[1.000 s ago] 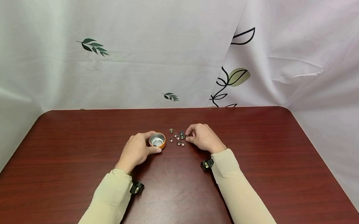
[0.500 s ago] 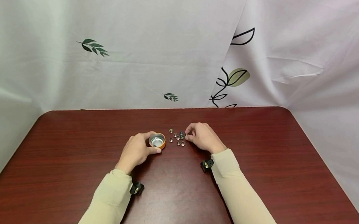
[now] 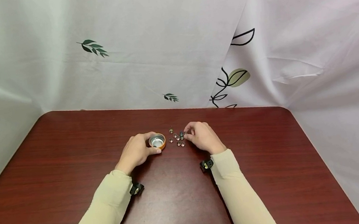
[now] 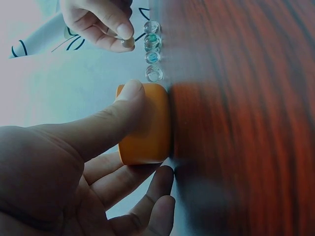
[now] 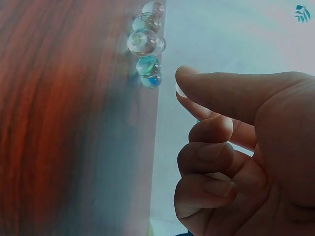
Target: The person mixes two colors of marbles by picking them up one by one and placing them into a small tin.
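My left hand (image 3: pixel 135 150) grips a small round orange tin (image 4: pixel 150 128) with a silvery inside, thumb on one side and fingers on the other. The tin stands upright on the table, its top uncovered. A small dark spot shows at its near inner edge; I cannot tell what it is. Just right of the tin lie several clear glass marbles (image 3: pixel 178 138), some with green or blue inside. At their right side my right hand (image 3: pixel 203 137) pinches a glass marble (image 4: pixel 128 44) between thumb and index finger, a little above the tabletop. Its other fingers are curled in the right wrist view.
The reddish-brown wooden table (image 3: pixel 176 201) has rounded far corners. White cloth (image 3: pixel 159 47) with leaf prints hangs behind it and at both sides. A black wrist strap (image 3: pixel 137 189) sits on the left arm, another strap (image 3: pixel 207 165) on the right.
My right hand has risen slightly and shifted a little left with the pinched marble. The left hand, the tin and the loose marbles have stayed in place.
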The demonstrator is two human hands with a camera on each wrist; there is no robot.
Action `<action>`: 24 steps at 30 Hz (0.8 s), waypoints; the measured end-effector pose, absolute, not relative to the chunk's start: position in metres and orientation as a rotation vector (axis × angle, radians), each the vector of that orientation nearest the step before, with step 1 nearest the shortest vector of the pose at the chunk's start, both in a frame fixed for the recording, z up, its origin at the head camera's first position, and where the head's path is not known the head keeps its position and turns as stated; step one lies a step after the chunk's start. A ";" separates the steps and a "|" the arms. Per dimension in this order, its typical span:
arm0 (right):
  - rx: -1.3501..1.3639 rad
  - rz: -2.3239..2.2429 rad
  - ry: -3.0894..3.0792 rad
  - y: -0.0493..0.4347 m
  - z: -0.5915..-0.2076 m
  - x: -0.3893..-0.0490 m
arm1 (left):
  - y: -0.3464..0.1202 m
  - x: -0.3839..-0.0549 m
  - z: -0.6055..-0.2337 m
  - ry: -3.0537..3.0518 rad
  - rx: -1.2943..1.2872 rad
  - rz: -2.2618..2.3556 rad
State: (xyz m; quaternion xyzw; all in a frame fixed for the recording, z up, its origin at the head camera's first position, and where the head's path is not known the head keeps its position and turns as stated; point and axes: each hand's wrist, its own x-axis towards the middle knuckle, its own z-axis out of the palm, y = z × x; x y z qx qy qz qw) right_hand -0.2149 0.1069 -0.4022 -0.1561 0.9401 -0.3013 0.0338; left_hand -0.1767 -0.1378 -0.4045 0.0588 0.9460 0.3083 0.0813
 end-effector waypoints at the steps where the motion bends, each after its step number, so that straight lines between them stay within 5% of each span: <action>1: -0.481 -0.933 2.892 0.107 -0.402 -0.215 | -0.138 -0.177 -0.404 2.825 0.174 0.922; 24: -0.550 -0.915 2.949 0.100 -0.397 -0.211 | -0.138 -0.176 -0.405 2.823 0.168 0.922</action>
